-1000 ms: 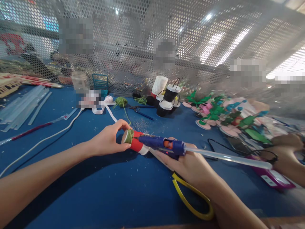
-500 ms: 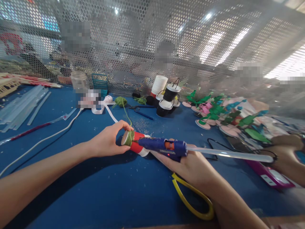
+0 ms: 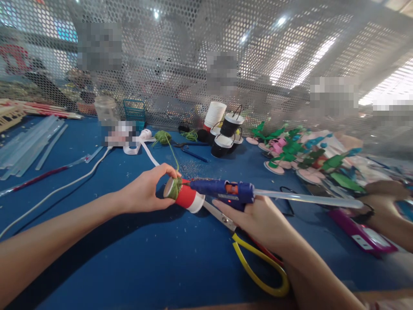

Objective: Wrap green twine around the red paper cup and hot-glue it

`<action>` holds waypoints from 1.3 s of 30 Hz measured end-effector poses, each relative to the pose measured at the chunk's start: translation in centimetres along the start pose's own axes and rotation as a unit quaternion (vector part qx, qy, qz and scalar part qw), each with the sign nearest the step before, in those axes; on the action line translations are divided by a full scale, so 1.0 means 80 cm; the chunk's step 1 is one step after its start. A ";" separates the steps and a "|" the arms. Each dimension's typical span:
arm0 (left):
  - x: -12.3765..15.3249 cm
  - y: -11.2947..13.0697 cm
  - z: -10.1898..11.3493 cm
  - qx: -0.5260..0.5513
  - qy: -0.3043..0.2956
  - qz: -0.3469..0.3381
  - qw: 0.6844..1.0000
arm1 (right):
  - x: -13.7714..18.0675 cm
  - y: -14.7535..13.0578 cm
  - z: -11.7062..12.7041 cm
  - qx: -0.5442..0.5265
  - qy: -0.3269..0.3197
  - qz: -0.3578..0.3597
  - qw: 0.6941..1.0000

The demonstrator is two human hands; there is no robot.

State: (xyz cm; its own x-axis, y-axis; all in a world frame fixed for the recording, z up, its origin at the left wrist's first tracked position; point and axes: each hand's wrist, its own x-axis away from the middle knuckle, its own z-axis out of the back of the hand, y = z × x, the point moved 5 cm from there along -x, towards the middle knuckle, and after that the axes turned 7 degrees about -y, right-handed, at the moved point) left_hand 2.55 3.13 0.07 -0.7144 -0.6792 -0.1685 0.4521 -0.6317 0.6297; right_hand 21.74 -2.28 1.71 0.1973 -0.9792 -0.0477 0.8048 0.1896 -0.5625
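Observation:
My left hand [image 3: 146, 189] pinches the base end of a red paper cup [image 3: 189, 197] lying tilted on its side. Green yarn [image 3: 175, 188] is wound round that end, and a strand runs back to a green yarn ball [image 3: 163, 137]. In my right hand [image 3: 266, 219] is a blue glue gun [image 3: 222, 191], its nozzle at the yarn's edge on the cup. A long clear glue stick [image 3: 309, 198] sticks out of its back. Scissors with yellow handles [image 3: 261, 275] lie under my right hand, blades toward the cup.
Loose glue sticks [image 3: 32, 142] lie at the left near a white cord [image 3: 64, 187]. Behind stand stacked white cups [image 3: 215, 114] and small black buckets [image 3: 222, 145]. Green paper plants [image 3: 293, 150] and a purple power strip [image 3: 363, 232] are at right, beside another person's hand [image 3: 387, 209].
The glue gun has shifted slightly right and up, uncovering more of the red cup and the scissor blades. My left hand keeps its place on the cup.

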 end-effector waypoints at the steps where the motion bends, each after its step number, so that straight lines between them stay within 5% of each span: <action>1: 0.000 0.000 0.000 0.000 -0.002 -0.001 1.000 | 0.000 0.000 0.000 -0.002 -0.003 -0.002 1.000; 26: 0.001 0.005 0.001 -0.016 -0.015 -0.021 1.000 | -0.009 -0.005 0.003 -0.067 -0.001 0.010 0.998; 31: 0.001 0.002 0.003 -0.024 -0.007 -0.014 1.000 | -0.023 0.019 0.004 -0.153 0.002 -0.098 0.983; 36: 0.001 0.004 0.006 -0.020 0.002 0.023 1.000 | -0.056 0.058 0.024 -0.135 0.128 -0.098 0.978; 39: 0.003 0.007 0.006 -0.022 0.002 0.027 0.999 | -0.078 0.077 0.016 -0.072 0.063 -0.148 0.984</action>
State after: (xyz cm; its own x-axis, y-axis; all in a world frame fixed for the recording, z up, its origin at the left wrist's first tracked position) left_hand 2.38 2.83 0.74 -0.6869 -0.7135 -0.1381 0.5126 -0.6104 0.6038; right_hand 26.19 5.07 -0.43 -0.1128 -0.9928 0.0393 0.7276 -0.1095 -0.6772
